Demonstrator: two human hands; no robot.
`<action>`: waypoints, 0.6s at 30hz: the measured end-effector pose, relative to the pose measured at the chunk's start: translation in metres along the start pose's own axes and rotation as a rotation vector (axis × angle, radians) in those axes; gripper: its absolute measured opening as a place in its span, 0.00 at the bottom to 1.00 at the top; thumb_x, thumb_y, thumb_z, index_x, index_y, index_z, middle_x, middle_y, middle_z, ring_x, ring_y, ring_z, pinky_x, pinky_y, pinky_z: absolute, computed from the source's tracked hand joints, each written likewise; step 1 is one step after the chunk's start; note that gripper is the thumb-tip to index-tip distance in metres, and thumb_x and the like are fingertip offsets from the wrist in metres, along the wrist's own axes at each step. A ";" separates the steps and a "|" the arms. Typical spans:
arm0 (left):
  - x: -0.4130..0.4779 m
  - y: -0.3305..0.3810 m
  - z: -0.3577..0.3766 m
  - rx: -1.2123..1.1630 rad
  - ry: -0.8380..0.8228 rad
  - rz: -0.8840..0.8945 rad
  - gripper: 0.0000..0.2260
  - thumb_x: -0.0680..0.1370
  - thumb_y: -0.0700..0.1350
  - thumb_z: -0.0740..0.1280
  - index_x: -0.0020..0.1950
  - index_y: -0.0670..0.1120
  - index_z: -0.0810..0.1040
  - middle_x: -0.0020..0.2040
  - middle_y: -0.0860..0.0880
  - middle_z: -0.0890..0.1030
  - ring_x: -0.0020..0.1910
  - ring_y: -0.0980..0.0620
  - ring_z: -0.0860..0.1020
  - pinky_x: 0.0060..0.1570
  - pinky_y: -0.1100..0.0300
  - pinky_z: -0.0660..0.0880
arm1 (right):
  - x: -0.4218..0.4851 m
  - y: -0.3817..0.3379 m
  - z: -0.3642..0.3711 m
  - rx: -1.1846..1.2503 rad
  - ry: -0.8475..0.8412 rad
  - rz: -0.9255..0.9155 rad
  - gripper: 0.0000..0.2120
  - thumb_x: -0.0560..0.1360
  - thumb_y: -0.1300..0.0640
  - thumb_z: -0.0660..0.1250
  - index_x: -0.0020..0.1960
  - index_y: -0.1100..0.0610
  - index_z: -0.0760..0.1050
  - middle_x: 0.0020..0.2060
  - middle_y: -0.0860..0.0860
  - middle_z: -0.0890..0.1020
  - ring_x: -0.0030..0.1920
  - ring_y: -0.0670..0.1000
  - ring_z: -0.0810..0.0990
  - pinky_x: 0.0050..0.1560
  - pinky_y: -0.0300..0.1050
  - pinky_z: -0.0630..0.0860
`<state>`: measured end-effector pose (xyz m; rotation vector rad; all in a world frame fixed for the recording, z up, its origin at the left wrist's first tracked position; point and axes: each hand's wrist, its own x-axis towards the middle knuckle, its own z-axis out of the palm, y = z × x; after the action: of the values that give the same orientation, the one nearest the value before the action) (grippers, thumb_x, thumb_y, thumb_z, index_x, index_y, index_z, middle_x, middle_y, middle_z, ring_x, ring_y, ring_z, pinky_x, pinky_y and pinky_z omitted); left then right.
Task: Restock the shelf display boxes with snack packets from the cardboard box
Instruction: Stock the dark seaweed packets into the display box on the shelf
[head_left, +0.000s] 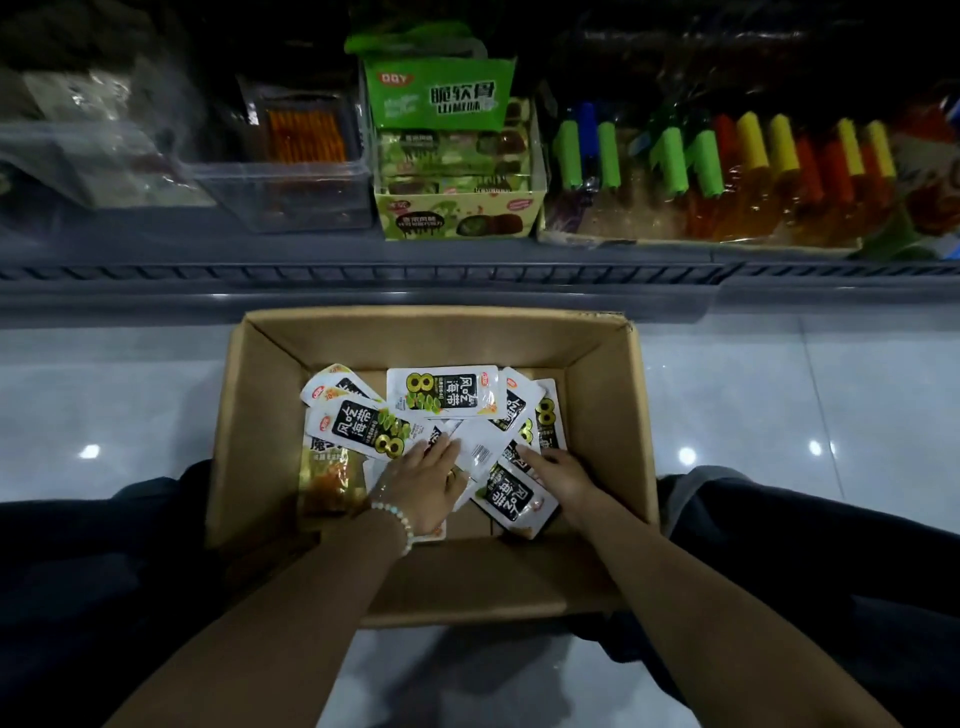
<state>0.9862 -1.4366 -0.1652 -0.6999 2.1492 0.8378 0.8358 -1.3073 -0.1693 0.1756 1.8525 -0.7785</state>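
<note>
Gathering step, I judge. Inside the open brown cardboard box (613, 415), my left hand (421, 478) lies flat on white-and-black rectangular snack packets (444, 392). My right hand (558, 475) touches them, apart from the left; I cannot tell its grip. Next: pinch a stack.

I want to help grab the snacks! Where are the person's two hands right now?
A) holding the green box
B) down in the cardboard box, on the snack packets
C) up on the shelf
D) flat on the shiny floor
B: the left hand and the right hand both reach down into the cardboard box and touch the white snack packets lying in it.
</note>
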 end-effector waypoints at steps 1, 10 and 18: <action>0.001 0.003 0.003 0.007 0.002 0.002 0.26 0.82 0.59 0.42 0.79 0.54 0.42 0.78 0.55 0.40 0.77 0.50 0.40 0.75 0.49 0.42 | 0.004 -0.001 0.002 -0.007 -0.009 0.000 0.19 0.76 0.48 0.68 0.58 0.62 0.76 0.52 0.55 0.80 0.46 0.51 0.78 0.40 0.41 0.74; -0.004 0.024 0.011 0.022 -0.052 0.121 0.23 0.82 0.58 0.40 0.78 0.58 0.43 0.78 0.57 0.43 0.76 0.53 0.39 0.75 0.47 0.39 | 0.015 0.000 0.007 0.031 -0.025 -0.064 0.14 0.73 0.52 0.71 0.53 0.61 0.81 0.50 0.57 0.84 0.50 0.56 0.82 0.54 0.48 0.77; -0.023 0.028 -0.012 -0.352 0.133 0.052 0.19 0.81 0.60 0.52 0.70 0.57 0.64 0.64 0.47 0.76 0.63 0.45 0.74 0.63 0.45 0.70 | -0.022 -0.018 -0.011 0.022 0.000 -0.159 0.14 0.76 0.58 0.68 0.57 0.66 0.78 0.51 0.59 0.82 0.41 0.52 0.78 0.36 0.38 0.73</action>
<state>0.9757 -1.4229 -0.1316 -0.8993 2.1661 1.2478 0.8283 -1.3099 -0.1404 0.0422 1.8744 -0.9084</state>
